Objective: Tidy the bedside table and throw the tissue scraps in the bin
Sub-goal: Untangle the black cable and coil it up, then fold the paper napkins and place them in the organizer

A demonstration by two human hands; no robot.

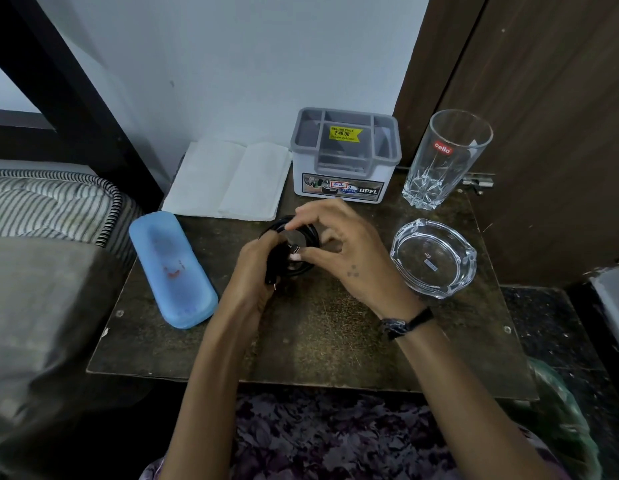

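A coiled black cable (302, 263) sits over the middle of the dark bedside table (318, 341). My left hand (256, 271) grips the coil's left side, with a plug end poking out below the fingers. My right hand (342, 247) pinches the cable's small connector end at the coil's centre. Flat white tissues (228, 180) lie unfolded at the back left of the table. No bin can be made out for certain.
A grey organiser box (346, 157) stands at the back, a tall glass tumbler (443, 161) to its right, a glass ashtray (434, 258) in front of that. A blue case (171, 268) lies at the left. The bed (48, 209) borders the left side.
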